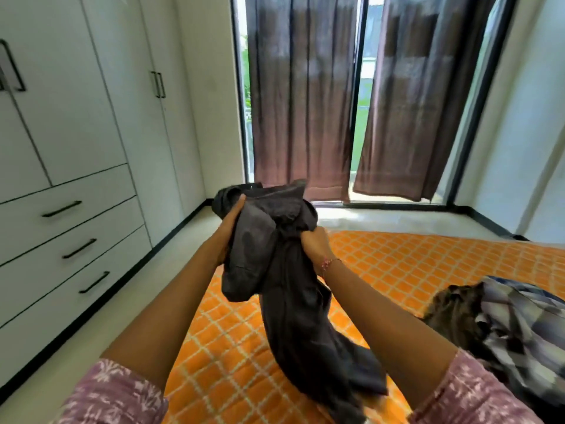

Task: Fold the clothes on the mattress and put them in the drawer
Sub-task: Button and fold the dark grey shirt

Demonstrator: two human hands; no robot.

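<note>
Both hands, left point(227, 231) and right point(315, 244), grip one dark garment point(293, 301) above one mattress point(412, 264).

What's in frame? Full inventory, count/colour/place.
dark grey garment: 1, held up over the mattress by both hands
mattress: 1, orange with white lattice, lower centre-right
clothes pile: 1, blue-white plaid and dark pieces, right on mattress
drawers: 3, white, black handles, left, closed
wardrobe doors: white, left
curtains: 2, brown, at window
left hand: grips garment
right hand: grips garment
</note>
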